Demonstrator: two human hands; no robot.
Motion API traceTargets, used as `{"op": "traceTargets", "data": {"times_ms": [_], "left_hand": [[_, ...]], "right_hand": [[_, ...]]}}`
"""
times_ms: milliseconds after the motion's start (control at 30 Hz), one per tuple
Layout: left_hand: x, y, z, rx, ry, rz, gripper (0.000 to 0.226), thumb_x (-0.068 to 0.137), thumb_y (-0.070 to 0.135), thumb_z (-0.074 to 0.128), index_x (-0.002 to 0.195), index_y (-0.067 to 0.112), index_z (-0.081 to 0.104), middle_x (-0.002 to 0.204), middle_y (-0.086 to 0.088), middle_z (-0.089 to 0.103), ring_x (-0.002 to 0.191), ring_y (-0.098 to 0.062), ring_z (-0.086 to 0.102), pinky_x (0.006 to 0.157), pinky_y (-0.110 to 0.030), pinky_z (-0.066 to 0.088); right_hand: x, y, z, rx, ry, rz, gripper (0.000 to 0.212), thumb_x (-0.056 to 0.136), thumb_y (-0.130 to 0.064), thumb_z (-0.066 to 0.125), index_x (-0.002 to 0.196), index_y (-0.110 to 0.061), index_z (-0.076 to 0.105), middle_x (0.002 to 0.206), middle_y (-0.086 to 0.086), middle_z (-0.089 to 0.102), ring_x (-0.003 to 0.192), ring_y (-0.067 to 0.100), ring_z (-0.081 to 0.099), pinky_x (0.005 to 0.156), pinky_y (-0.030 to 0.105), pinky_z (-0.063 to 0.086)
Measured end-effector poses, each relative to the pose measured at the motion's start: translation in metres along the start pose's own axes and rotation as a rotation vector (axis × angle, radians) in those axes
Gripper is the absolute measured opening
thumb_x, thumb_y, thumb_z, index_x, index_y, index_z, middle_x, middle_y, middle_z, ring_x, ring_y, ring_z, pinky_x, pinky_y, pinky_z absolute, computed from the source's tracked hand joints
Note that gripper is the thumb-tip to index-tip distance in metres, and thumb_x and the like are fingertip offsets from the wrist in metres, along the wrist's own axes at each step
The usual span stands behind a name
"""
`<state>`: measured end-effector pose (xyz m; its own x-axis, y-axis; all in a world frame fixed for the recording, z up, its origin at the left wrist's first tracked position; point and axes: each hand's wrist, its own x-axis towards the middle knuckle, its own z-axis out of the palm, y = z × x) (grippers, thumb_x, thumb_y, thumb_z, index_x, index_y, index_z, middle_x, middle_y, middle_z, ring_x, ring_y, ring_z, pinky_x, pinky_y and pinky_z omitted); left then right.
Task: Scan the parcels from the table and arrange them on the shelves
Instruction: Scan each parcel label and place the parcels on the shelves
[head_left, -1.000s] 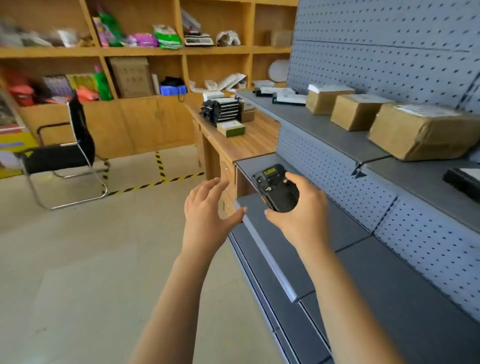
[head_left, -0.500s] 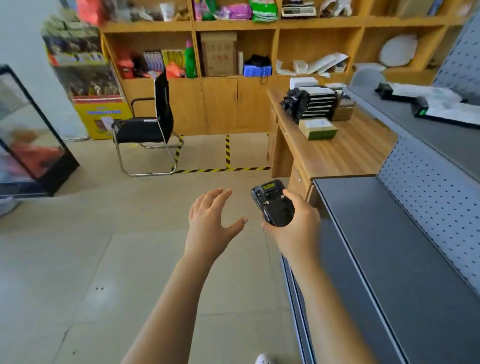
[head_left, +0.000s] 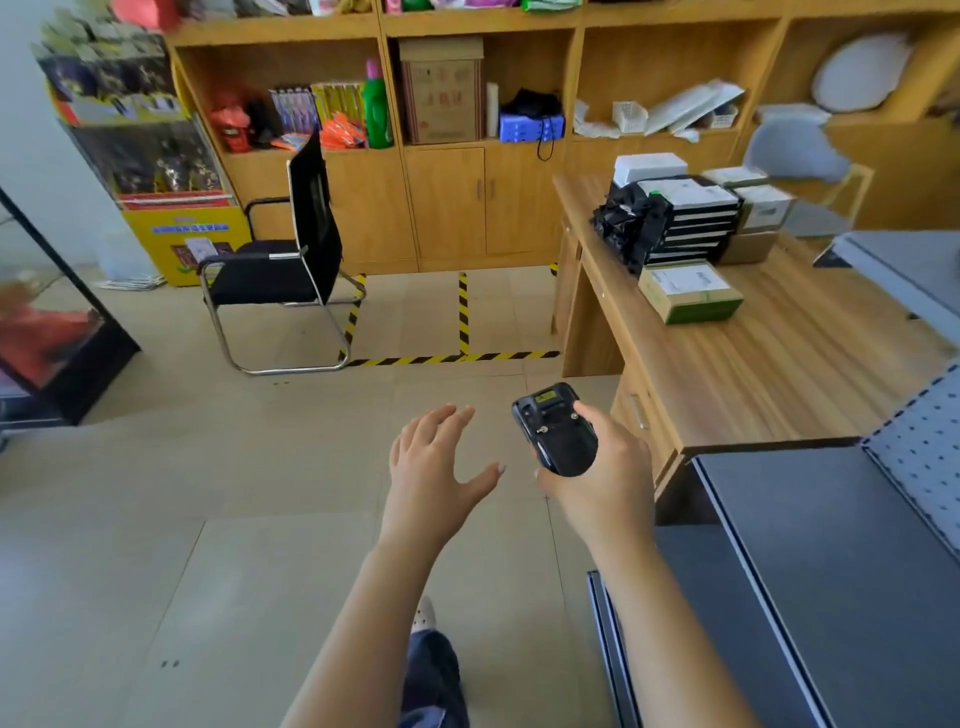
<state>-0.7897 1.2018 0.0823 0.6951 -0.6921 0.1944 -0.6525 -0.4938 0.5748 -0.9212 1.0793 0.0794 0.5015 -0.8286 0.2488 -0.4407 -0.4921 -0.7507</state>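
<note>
Parcels (head_left: 685, 218) sit stacked on the tabletop (head_left: 779, 358) at two o'clock; a chair (head_left: 291, 260) stands at eleven, shelves (head_left: 831, 571) at four.

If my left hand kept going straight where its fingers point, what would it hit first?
Nothing near: the left hand points over floor, left of the desk. First in line seems the wooden cabinet beyond, though depth is unclear.

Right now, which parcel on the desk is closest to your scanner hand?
The green-sided box, lying alone in front of the black stack; every other parcel sits farther from the right hand holding the scanner.
</note>
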Motion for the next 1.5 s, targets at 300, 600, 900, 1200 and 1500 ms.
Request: {"op": "traceTargets", "data": {"times_ms": [300,600,900,1200,1500], "left_hand": [[0.243,-0.028,0.015,-0.027,-0.07,0.201,0.07,0.082,0.051,0.066,0.143,0.031,0.04,0.145,0.007,0.04,0.136,-0.015,0.028,0.114,-0.036,0.018],[0.402,-0.009,0.06,-0.086,-0.182,0.379,0.069,0.083,0.052,0.065,0.143,0.031,0.04,0.146,0.008,0.04,0.137,-0.014,0.028,0.115,-0.036,0.018],[0.527,0.055,0.15,-0.143,-0.227,0.547,0.067,0.081,0.048,0.07,0.139,0.022,0.048,0.138,0.001,0.049,0.131,-0.019,0.038,0.111,-0.039,0.027],[0.619,0.146,0.242,-0.194,-0.315,0.637,0.068,0.079,0.044,0.073,0.138,0.019,0.05,0.138,-0.002,0.05,0.132,-0.021,0.039,0.112,-0.043,0.029],[0.684,0.207,0.312,-0.121,-0.471,0.708,0.074,0.083,0.053,0.064,0.146,0.021,0.038,0.148,-0.006,0.038,0.138,-0.023,0.029,0.113,-0.045,0.026]], "right_hand": [[0.186,-0.018,0.079,-0.033,0.219,0.117,0.082,0.058,-0.029,0.089,0.132,-0.024,0.054,0.118,-0.004,0.065,0.113,0.024,0.056,0.083,0.04,0.056],[0.309,-0.001,0.102,-0.044,0.382,0.292,0.081,0.057,-0.029,0.086,0.13,-0.034,0.051,0.121,-0.014,0.061,0.117,0.021,0.054,0.086,0.041,0.053],[0.428,0.058,0.071,-0.036,0.504,0.393,0.077,0.061,-0.031,0.087,0.131,-0.025,0.055,0.115,-0.012,0.058,0.116,0.018,0.048,0.085,0.025,0.039],[0.526,0.126,0.013,-0.087,0.582,0.524,0.08,0.06,-0.021,0.084,0.133,-0.029,0.052,0.119,-0.007,0.061,0.113,0.02,0.044,0.087,0.032,0.042],[0.555,0.175,-0.007,-0.175,0.68,0.679,0.079,0.06,-0.019,0.081,0.133,-0.03,0.052,0.116,-0.007,0.061,0.109,0.019,0.044,0.078,0.03,0.039]]}}
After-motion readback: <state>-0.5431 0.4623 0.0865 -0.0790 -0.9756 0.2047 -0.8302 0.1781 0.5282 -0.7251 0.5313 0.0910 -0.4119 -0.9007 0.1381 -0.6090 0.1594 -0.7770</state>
